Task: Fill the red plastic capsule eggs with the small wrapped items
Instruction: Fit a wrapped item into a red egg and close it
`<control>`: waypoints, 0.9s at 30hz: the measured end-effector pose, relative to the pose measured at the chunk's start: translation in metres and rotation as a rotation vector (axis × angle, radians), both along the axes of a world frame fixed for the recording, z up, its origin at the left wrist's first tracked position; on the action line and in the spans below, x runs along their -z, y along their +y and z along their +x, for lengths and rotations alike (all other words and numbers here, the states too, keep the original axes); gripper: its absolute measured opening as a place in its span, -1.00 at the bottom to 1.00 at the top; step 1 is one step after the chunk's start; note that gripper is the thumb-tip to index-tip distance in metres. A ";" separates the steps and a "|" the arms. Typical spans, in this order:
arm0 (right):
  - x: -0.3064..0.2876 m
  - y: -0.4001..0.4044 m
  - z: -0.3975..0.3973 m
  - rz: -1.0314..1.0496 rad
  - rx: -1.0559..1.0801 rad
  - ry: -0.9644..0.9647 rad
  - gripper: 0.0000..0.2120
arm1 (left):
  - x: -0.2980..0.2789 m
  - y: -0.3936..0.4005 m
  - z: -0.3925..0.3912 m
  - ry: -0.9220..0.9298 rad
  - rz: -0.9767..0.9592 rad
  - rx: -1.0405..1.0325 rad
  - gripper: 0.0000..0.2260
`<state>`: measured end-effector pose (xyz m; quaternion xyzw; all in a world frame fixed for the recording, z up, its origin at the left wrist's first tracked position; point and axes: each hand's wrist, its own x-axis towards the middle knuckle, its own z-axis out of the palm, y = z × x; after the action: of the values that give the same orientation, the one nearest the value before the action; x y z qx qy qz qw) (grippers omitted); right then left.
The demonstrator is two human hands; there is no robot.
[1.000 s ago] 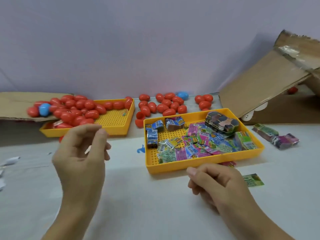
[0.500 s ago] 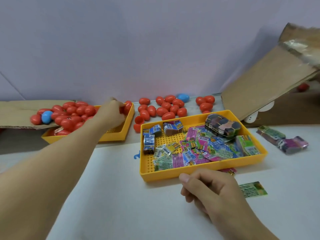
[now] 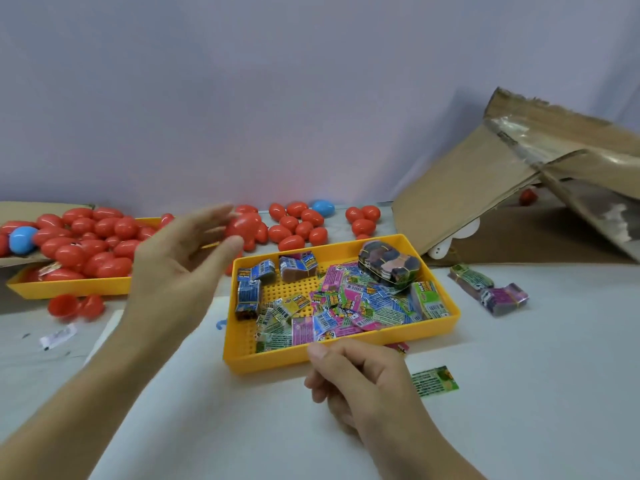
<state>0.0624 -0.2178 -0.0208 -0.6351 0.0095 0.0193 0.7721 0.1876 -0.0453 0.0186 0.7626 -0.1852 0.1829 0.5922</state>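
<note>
My left hand (image 3: 173, 271) is raised over the table and pinches a red capsule egg (image 3: 244, 226) between thumb and fingertips. My right hand (image 3: 360, 379) rests on the table by the front rim of the yellow tray (image 3: 294, 362), fingers curled under; nothing shows in them. That tray holds several small wrapped items (image 3: 346, 306) in blue, pink and green. A second yellow tray (image 3: 69, 287) at the left is heaped with red eggs (image 3: 86, 244). More red eggs (image 3: 298, 223) lie loose against the wall.
Two open red egg halves (image 3: 74, 306) lie before the left tray. A green wrapped item (image 3: 434, 381) and two banded bundles (image 3: 491, 289) sit right of the tray. A torn cardboard box (image 3: 485, 188) stands at the right. Blue eggs (image 3: 323, 208) are among the red.
My left hand reached out to the egg tray at the left, then came back toward the middle holding a red egg. My right hand stayed by the tray's front rim.
</note>
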 end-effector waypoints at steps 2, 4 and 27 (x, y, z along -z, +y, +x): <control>-0.002 -0.001 0.000 0.067 0.017 0.021 -0.57 | 0.009 -0.015 -0.048 0.059 -0.129 0.132 -0.69; -0.004 -0.004 -0.001 0.089 0.023 0.064 -0.51 | 0.024 -0.026 -0.082 0.156 -0.216 0.211 -0.66; 0.000 -0.013 -0.015 -0.222 -0.038 -0.062 -0.69 | 0.048 -0.029 -0.104 0.627 -0.455 0.353 -0.56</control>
<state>0.0477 -0.2305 -0.0209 -0.7170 -0.0245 0.0130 0.6965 0.0836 -0.0748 -0.0292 0.5876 -0.0786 -0.1257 0.7954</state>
